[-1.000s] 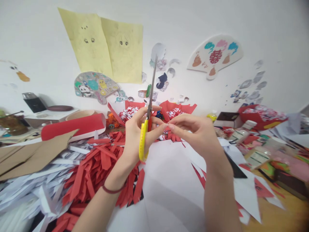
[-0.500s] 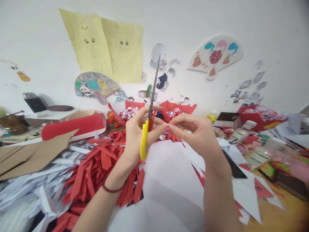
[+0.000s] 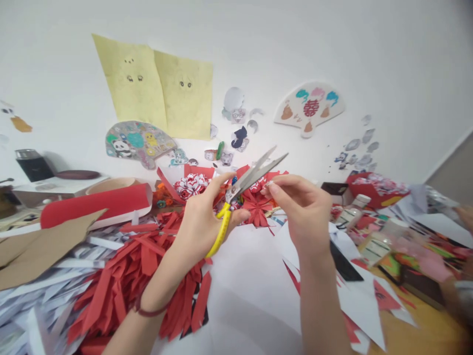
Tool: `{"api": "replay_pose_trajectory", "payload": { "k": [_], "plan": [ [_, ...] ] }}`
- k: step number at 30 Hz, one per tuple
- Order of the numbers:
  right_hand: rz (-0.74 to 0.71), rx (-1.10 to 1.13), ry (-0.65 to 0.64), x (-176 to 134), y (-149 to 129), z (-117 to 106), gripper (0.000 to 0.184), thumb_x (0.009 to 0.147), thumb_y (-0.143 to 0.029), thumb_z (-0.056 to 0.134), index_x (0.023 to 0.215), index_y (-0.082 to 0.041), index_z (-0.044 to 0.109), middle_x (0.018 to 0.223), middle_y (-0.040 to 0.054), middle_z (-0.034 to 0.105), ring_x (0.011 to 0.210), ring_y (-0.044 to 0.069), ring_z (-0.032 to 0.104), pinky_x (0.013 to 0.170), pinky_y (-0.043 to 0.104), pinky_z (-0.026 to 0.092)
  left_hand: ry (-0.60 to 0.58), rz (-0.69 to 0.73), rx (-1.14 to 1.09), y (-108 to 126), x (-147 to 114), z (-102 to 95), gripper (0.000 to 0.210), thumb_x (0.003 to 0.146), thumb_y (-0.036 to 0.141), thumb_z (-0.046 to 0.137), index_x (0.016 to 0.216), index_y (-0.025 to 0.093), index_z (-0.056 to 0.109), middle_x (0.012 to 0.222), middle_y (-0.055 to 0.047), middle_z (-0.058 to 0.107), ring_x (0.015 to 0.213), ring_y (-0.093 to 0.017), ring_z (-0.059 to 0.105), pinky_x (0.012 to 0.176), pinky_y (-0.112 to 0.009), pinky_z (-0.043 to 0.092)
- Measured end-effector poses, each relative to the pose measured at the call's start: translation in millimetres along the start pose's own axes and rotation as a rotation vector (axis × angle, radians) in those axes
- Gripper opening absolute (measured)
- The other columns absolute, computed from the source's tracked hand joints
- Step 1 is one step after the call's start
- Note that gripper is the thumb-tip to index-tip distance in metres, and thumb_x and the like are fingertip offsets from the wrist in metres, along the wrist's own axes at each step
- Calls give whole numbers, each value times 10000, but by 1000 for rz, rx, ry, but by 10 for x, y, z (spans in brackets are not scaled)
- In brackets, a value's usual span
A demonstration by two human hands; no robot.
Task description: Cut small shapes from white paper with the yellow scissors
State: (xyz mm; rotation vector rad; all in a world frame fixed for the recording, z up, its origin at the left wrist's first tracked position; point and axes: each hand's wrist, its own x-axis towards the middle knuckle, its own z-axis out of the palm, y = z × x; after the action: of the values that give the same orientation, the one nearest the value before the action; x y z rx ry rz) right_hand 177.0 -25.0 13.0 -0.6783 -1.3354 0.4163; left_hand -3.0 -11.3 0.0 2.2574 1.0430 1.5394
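My left hand [image 3: 197, 219] is wrapped round the yellow handles of a pair of scissors [image 3: 248, 178]. Their blades stand apart and point up to the right. Opposite them, my right hand [image 3: 308, 209] pinches a small whitish scrap [image 3: 268, 184] between thumb and fingertips, close to the blades; its kind is too small to make out. Behind the hands sit a red folded-paper flower [image 3: 257, 209] and a bunch of red-and-white paper flowers [image 3: 191, 186]. Below the hands lies a large white sheet [image 3: 254, 276].
Red paper strips [image 3: 136, 266] and white strips [image 3: 48, 281] heap up at left, beside brown cardboard [image 3: 48, 246] and a red roll [image 3: 96, 204]. Bottles [image 3: 351, 212] and paper scraps [image 3: 364, 305] crowd the right. A blurred shape, maybe another person's hand, shows at the right edge.
The scissors have tilted from nearly upright to the right, and their blades have spread apart. My hands have moved apart; the right one keeps its pinch. The camera view has shifted slightly.
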Motion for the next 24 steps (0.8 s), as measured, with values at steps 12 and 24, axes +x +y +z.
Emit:
{"api": "replay_pose_trajectory", "payload": {
  "k": [12,24],
  "plan": [
    [-120,55,14,-8,7,48,22,837,-222,662,838,-211,644,989,39,700,934,167,689,889,332,582,53,158,166,70,-26,78,294,879,416,583,1026,171,650,705,-10,656,582,-116,545,582,-203,392],
    [-132,-23,47,-33,64,36,90,836,-273,667,906,-218,654,949,48,712,911,188,694,850,349,594,49,188,218,43,-15,87,396,852,475,609,1084,160,672,724,-37,659,587,-123,532,598,-216,413]
  ]
}}
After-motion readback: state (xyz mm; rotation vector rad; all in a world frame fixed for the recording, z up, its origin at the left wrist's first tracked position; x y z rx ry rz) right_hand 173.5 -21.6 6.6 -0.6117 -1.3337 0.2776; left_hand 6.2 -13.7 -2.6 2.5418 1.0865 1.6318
